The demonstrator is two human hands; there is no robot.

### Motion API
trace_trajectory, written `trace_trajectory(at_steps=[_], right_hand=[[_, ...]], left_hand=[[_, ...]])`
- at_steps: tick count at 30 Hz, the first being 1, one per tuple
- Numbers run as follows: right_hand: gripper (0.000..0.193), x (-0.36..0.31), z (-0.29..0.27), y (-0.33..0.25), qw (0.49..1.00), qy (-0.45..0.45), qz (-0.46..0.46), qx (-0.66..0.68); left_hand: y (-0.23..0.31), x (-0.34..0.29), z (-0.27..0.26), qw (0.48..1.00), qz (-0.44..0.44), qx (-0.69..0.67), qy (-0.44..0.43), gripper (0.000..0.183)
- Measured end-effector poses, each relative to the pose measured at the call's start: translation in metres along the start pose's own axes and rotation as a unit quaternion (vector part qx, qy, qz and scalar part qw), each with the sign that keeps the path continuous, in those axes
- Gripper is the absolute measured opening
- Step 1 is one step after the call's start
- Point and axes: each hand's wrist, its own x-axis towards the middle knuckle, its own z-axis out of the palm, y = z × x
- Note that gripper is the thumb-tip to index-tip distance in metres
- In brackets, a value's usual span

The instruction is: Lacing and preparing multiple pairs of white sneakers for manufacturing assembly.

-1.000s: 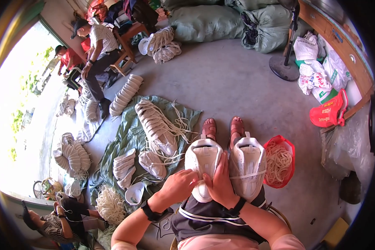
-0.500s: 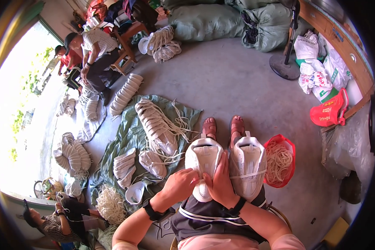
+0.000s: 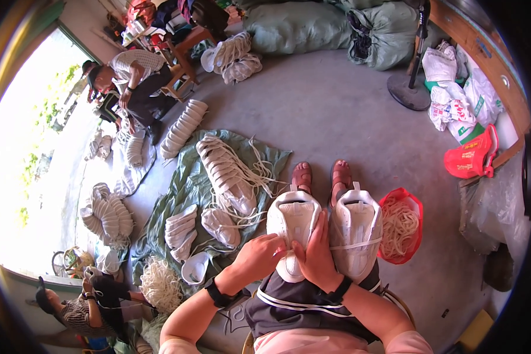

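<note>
Two white sneakers side by side rest on my lap, toes toward me. On the left sneaker (image 3: 292,219), my left hand (image 3: 256,258) has its fingers pinched together at the lower lacing area, on what looks like a white shoelace; its end is too small to make out. My right hand (image 3: 320,255) lies along that sneaker's right side, fingers stretched against the upper and thumb pressed on the front, steadying it. The right sneaker (image 3: 355,227) has a single white lace across its lower front and is touched by neither hand's fingertips.
A red bag (image 3: 402,227) of loose laces stands right of my knees. Stacked shoe uppers (image 3: 227,177) lie on a green sheet (image 3: 171,177) at left. Beyond are a seated person (image 3: 138,76), large sacks (image 3: 298,29) and a stand base (image 3: 408,92). Another person (image 3: 79,312) sits lower left.
The whole view has shifted slightly. My hands keep nearly the same hold on the left sneaker. The seated person at the far left leans further forward.
</note>
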Motion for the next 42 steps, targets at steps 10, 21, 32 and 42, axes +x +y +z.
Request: trace_trajectory(at_steps=[10, 21, 32, 42], right_hand=[[0.091, -0.004, -0.001, 0.002, 1.000, -0.005, 0.000, 0.004], [0.091, -0.007, 0.001, 0.002, 1.000, -0.004, -0.004, 0.006], [0.091, -0.012, 0.002, -0.001, 1.000, -0.002, -0.008, 0.012], [0.092, -0.015, 0.003, -0.001, 1.000, -0.004, -0.011, 0.006]], left_hand=[[0.000, -0.003, -0.002, 1.000, 0.012, -0.015, -0.003, 0.013], [0.002, -0.006, 0.005, 1.000, -0.008, 0.001, 0.014, 0.011], [0.007, -0.015, 0.006, 0.998, 0.001, 0.039, 0.041, 0.010], [0.008, -0.019, 0.005, 0.999, -0.036, 0.034, 0.006, 0.015]])
